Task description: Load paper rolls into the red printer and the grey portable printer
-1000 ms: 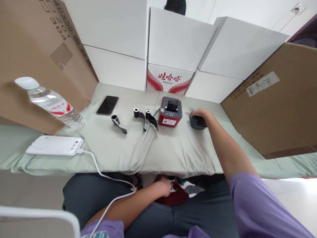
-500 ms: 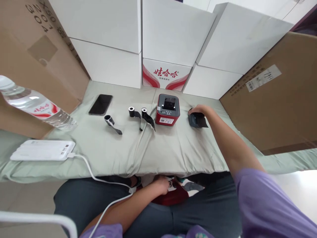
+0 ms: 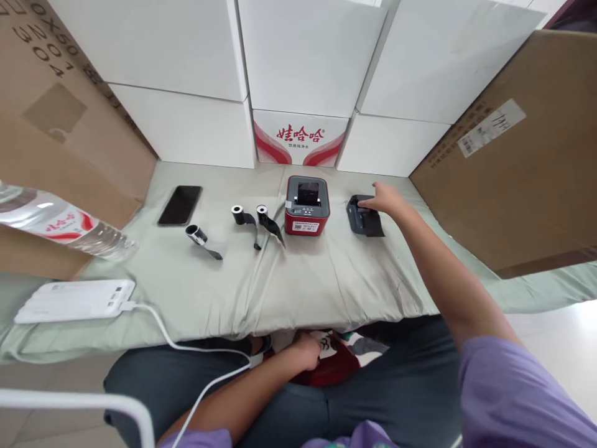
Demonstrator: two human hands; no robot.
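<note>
My right hand [image 3: 386, 198] reaches across the cloth-covered table [image 3: 298, 280] and rests its fingertips on a dark grey device [image 3: 364, 216] with a black strip hanging from its front. Left of it stands a small red and grey label printer [image 3: 306, 205]. Three small rolls with black tape tails lie further left: two close together [image 3: 255, 221] and one apart [image 3: 199, 237]. My left hand [image 3: 305, 348] stays low in my lap below the table edge, fingers curled at a dark red object; its grip is hidden.
A black phone [image 3: 180, 205] lies at the back left. A water bottle [image 3: 60, 224] lies on its side at the left edge. A white power bank [image 3: 74, 300] with a white cable [image 3: 186, 342] sits front left. White boxes [image 3: 298, 74] and brown cartons [image 3: 513, 155] wall the table.
My right hand has loosened from gripping the dark grey device and now touches only its top right with the fingertips. The view has tilted downward slightly. My left hand has stayed in my lap.
</note>
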